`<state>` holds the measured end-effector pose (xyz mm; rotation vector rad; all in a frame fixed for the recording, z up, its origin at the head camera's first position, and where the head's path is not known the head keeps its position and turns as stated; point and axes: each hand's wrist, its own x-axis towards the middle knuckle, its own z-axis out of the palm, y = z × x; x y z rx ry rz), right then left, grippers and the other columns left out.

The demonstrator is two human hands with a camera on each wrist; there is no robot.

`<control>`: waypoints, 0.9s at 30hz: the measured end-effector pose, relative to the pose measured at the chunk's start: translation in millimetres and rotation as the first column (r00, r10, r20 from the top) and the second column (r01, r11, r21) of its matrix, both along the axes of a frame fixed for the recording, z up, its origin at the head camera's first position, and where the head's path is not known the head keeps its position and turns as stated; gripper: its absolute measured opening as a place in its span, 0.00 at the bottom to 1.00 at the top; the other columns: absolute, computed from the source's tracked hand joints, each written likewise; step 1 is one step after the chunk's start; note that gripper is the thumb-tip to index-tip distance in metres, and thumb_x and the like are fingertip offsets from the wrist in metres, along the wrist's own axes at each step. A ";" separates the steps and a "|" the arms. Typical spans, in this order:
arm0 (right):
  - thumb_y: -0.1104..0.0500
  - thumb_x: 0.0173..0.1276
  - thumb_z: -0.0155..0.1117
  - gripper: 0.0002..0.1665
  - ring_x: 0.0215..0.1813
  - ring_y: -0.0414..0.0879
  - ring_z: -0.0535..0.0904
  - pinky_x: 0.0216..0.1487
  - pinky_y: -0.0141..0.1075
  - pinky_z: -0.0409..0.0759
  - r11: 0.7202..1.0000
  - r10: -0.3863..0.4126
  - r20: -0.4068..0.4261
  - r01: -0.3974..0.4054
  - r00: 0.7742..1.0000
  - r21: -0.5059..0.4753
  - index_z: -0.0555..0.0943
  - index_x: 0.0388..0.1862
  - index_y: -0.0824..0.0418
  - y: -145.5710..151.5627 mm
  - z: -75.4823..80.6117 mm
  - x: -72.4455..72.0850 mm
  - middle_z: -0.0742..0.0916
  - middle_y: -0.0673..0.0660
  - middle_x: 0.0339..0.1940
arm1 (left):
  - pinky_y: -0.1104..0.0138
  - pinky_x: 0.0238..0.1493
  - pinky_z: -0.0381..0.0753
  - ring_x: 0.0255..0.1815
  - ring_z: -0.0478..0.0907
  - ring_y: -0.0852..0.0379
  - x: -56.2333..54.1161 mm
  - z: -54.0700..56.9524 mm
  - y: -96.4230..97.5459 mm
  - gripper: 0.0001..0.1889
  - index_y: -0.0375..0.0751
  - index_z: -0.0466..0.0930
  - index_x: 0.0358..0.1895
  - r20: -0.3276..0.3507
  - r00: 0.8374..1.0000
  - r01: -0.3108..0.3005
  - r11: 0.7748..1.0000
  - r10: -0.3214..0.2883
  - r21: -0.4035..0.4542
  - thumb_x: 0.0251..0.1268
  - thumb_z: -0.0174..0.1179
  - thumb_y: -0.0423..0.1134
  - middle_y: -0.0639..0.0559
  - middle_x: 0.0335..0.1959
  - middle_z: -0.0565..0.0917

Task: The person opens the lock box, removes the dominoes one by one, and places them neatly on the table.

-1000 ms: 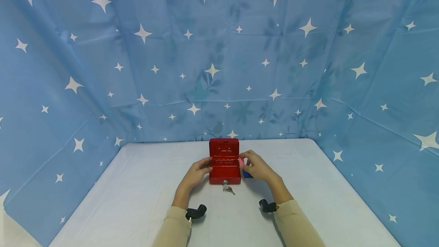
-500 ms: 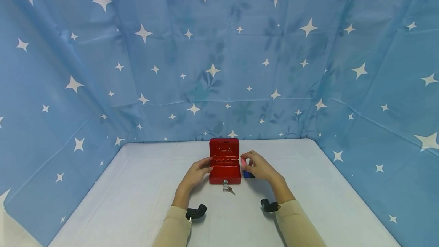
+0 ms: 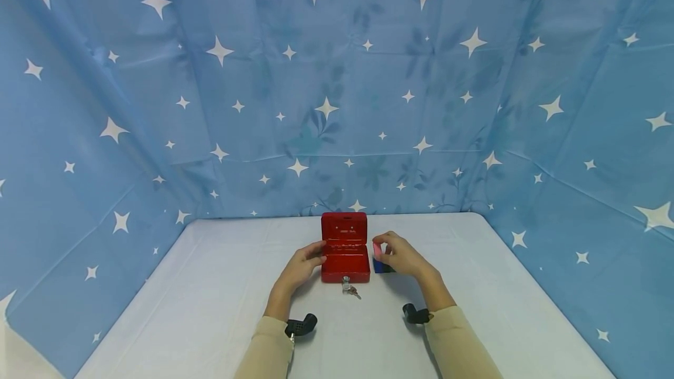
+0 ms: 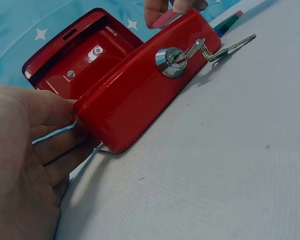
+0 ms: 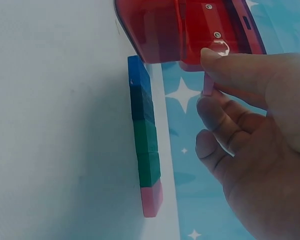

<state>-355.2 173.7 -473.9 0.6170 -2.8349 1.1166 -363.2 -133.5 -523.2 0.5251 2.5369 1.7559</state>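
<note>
A red cash box (image 3: 345, 265) stands on the table with its lid (image 3: 344, 227) raised; the part of its inside that shows in the head view holds nothing. At the box's left wall my left hand (image 3: 299, 268) rests, thumb and fingertips touching the upper edge and side. My right hand (image 3: 398, 255), just right of the box, pinches a small pink block (image 5: 208, 84) between thumb and fingertips. Below that hand a row of blocks lies on the table: blue (image 5: 140, 72), green (image 5: 146, 137) and, at the end, pink (image 5: 151, 202).
Keys (image 4: 210, 52) hang from the round lock (image 4: 170, 62) on the box's front. White cloth (image 3: 237, 291) covers the table. A blue curtain with white stars (image 3: 326, 109) hangs behind and on both sides. Black wrist cameras (image 3: 302, 325) sit at both cuffs.
My right hand has shifted slightly right, away from the box wall, with the pink block still pinched. More of the block row shows beneath it. The left hand and box stay put.
</note>
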 end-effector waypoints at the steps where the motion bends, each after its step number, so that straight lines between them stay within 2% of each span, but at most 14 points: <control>1: 0.65 0.71 0.68 0.24 0.45 0.47 0.76 0.40 0.35 0.79 1.000 0.001 0.002 -0.001 1.000 -0.002 0.80 0.65 0.67 1.0 0.1 0.2 0.83 0.59 0.56 | 0.39 0.78 0.64 0.76 0.71 0.38 -0.1 0.0 0.0 0.26 0.38 0.72 0.74 -0.001 1.000 0.000 1.000 0.000 -0.002 0.75 0.56 0.36 0.40 0.72 0.78; 20: 0.63 0.72 0.68 0.23 0.50 0.50 0.76 0.45 0.38 0.81 0.998 -0.058 0.069 0.058 0.996 -0.003 0.81 0.65 0.64 14.7 -3.4 -1.9 0.84 0.55 0.54 | 0.38 0.77 0.64 0.75 0.72 0.38 -1.2 -2.7 -0.1 0.26 0.38 0.72 0.74 -0.004 1.000 -0.007 1.000 0.007 -0.002 0.75 0.57 0.36 0.40 0.71 0.78; 27: 0.64 0.72 0.66 0.24 0.51 0.52 0.77 0.48 0.42 0.84 0.997 -0.074 0.082 0.074 0.994 0.008 0.80 0.66 0.65 20.8 -3.5 0.3 0.84 0.57 0.56 | 0.39 0.77 0.65 0.75 0.72 0.38 -2.2 -3.6 0.1 0.26 0.38 0.72 0.74 -0.002 1.000 -0.001 1.000 0.001 -0.002 0.75 0.56 0.36 0.40 0.71 0.78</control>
